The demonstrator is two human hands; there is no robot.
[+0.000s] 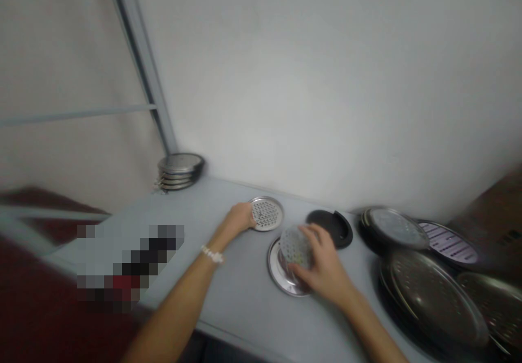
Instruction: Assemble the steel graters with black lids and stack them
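Observation:
My left hand (240,217) grips the left rim of a round metal plate (267,214) with rows of holes, at or just above the table. In my right hand (324,265) is a translucent disc (294,247) with small holes, pinched by its edge between thumb and fingers and tilted. Below it lies a shiny round metal dish (281,276), partly hidden by the disc and the hand. Just behind my right hand is a black round piece (336,227) with a notched rim.
Stacked metal discs (179,170) stand at the table's (240,297) far left corner. Larger round metal pans (440,297) and a disc with purple stripes (448,241) crowd the right side. A wall (305,107) rises behind. A blurred-out patch covers the left edge.

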